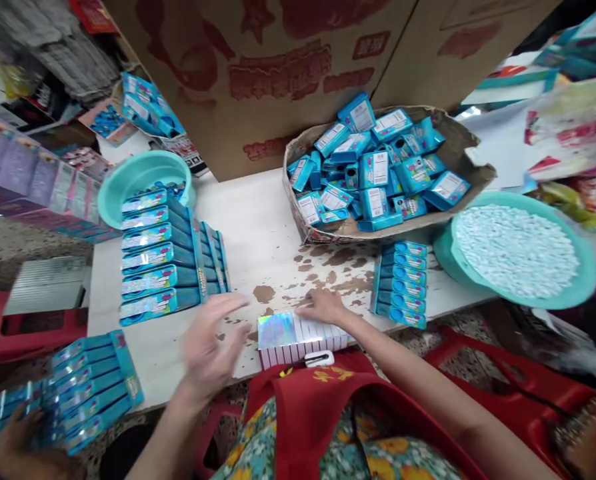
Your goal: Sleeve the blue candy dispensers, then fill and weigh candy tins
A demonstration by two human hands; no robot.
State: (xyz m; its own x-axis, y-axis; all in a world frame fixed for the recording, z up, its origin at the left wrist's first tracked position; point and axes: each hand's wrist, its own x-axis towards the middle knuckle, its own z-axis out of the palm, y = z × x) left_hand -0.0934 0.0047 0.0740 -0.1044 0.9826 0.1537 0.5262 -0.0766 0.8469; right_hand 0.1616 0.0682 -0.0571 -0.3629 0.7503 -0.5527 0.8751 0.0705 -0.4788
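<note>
A white box with a shiny holographic lid lies at the near edge of the worn white table. My right hand rests on its far right corner, fingers bent down onto it. My left hand hovers blurred just left of the box, fingers spread, holding nothing. A stack of blue packs stands to the left of my left hand. A smaller row of blue packs lies right of my right hand.
A cardboard tray of loose blue boxes sits at the back, with a teal basin of white pellets at the right and a teal bowl at the left. Another person's hand holds blue packs at the lower left. A large carton stands behind.
</note>
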